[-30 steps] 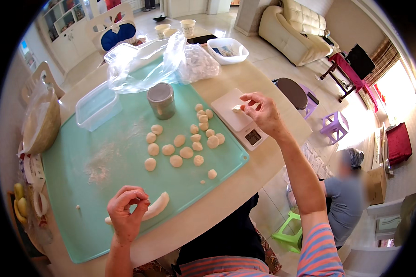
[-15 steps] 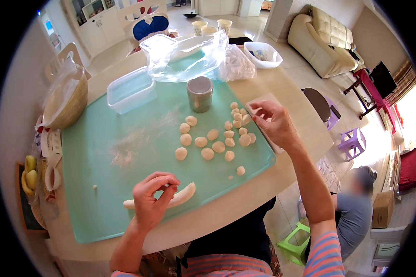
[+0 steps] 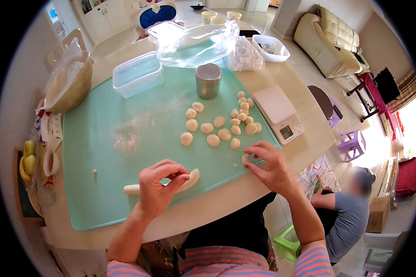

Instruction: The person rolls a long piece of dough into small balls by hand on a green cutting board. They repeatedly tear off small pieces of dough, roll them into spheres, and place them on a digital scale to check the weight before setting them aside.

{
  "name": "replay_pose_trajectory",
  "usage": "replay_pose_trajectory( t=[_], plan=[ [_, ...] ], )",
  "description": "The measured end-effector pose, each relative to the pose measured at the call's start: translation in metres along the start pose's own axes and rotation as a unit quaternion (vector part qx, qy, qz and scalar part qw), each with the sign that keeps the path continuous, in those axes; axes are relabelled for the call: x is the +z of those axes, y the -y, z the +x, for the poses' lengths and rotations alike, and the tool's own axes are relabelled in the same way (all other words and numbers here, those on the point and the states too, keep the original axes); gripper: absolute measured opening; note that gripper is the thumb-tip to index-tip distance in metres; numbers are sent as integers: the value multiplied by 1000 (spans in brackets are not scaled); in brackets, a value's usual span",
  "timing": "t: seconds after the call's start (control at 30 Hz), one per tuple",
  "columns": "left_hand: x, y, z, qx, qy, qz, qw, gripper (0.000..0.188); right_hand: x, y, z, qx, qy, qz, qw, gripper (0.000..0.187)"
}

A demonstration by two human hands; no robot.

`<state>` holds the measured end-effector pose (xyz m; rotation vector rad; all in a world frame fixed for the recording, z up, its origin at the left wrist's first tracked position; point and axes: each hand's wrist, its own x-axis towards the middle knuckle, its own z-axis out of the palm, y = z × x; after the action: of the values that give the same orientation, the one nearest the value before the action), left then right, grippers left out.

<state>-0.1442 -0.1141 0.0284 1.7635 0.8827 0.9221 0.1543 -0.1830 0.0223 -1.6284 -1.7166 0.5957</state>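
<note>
My left hand [image 3: 159, 187] is closed in a pinch above a dough roll [image 3: 132, 189], hiding the roll's middle. Whether anything sits between those fingertips cannot be made out. At the right front of the green mat [image 3: 97, 203], the thumb and fingers of my right hand [image 3: 270, 167] close around a small dough ball [image 3: 245, 159]. A dough crumb [image 3: 235, 165] lies just left of it. Several round dough balls [image 3: 213, 140] are spread over the mat's right half, with a cluster of smaller dough pieces [image 3: 235, 122] beside the scale.
A white kitchen scale [image 3: 275, 105] stands right of the mat. At the back are a metal canister [image 3: 208, 82], a clear plastic box [image 3: 137, 76] and a plastic bag [image 3: 194, 46]. A large bowl [image 3: 74, 87] is at the left. Another person [image 3: 349, 207] sits at the right.
My right hand has moved from over the scale down to the dough ball at the mat's right front, uncovering the scale. My left hand stays pinched over the dough roll. The view has shifted slightly.
</note>
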Motion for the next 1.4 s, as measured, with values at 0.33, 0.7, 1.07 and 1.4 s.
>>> replay_pose_trajectory(
  t=[0.33, 0.7, 1.07, 1.4],
  plan=[
    [10, -2, -2, 18, 11, -2, 1000, 16, 11, 5, -7, 9, -10, 25, 1000, 21],
    [17, 5, -4, 67, 21, 50, 996, 13, 34, 10, -6, -86, -12, -125, 988, 19],
    [16, 11, -12, 108, 24, 88, 990, 15, 46, 31, -1, -50, -13, -60, 997, 14],
    [-83, -1, -27, 90, -111, 299, 944, 11, 61, 38, -4, -112, -38, -167, 979, 14]
  ],
)
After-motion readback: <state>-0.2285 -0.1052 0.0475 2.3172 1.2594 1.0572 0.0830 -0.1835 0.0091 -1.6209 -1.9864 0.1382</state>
